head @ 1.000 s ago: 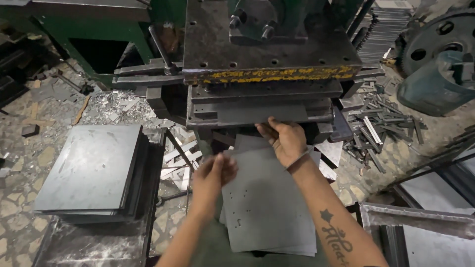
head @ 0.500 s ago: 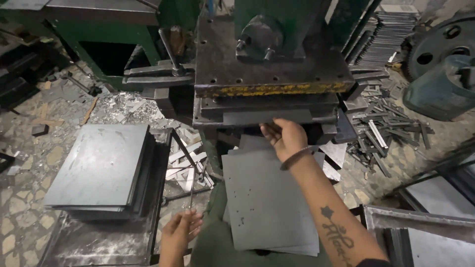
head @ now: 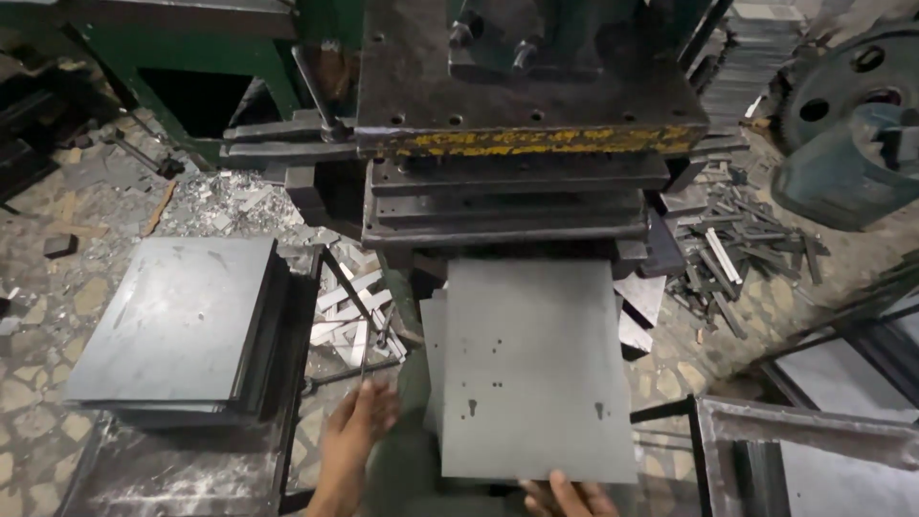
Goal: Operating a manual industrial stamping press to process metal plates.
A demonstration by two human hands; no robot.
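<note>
While the right hand (head: pixel 565 498) grips the near edge of the sheet (head: pixel 531 373), its far edge just under the press (head: pixel 517 182), punching looks pending; left hand (head: pixel 354 431) hangs open, empty, beside the stack (head: pixel 172 330).

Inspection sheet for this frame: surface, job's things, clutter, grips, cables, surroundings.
Surface: press bed, dark steel plates under a worn yellow edge.
Job's things: grey sheet with small punched holes, its far edge at the bed; sheet stack at left.
Clutter: metal offcuts at right; shiny scrap on the floor at left.
Grips: right hand at the sheet's near edge; left hand open, holding nothing, beside the sheet.
Cables: nothing seen.
Surroundings: green machine frame; big gear wheel; metal frame.
</note>
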